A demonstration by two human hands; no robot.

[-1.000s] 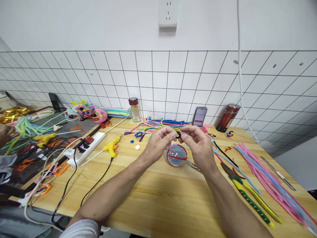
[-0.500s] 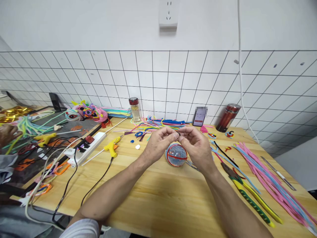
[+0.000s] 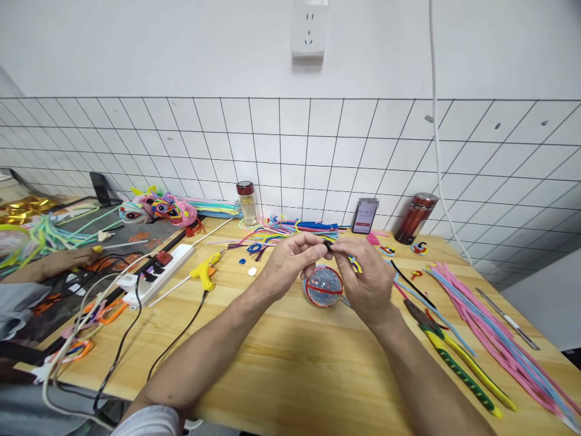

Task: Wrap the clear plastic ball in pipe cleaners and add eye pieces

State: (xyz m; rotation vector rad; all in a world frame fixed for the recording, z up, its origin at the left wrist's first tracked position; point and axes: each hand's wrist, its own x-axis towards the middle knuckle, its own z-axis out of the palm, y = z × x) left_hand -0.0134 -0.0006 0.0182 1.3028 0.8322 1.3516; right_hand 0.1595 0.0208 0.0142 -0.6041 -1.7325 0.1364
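My left hand (image 3: 295, 261) and my right hand (image 3: 367, 275) meet above the table, fingertips pinched on a small black piece (image 3: 327, 245), perhaps a rolled bit of pipe cleaner. It is too small to make out fully. Just below them sits a clear round ball (image 3: 323, 286) with a red band across it and a greyish-blue inside, partly covered by my fingers. Something yellow and blue (image 3: 356, 264) shows through a gap by my right fingers. To the right lie pliers (image 3: 431, 327) with green and yellow handles and a black pipe cleaner (image 3: 411, 281).
Left of my arm lie a yellow glue gun (image 3: 206, 271) and a white power strip (image 3: 158, 275) with trailing cords. Pink and blue pipe cleaners (image 3: 490, 333) spread at right. A phone (image 3: 364, 216), glass bottle (image 3: 247, 204) and red flask (image 3: 416, 218) stand behind. A co-worker's hand (image 3: 68, 260) is far left.
My right hand has turned and its fingers have shifted, so more of the black piece shows. At far left, the co-worker's hand has moved onto a second glue gun.
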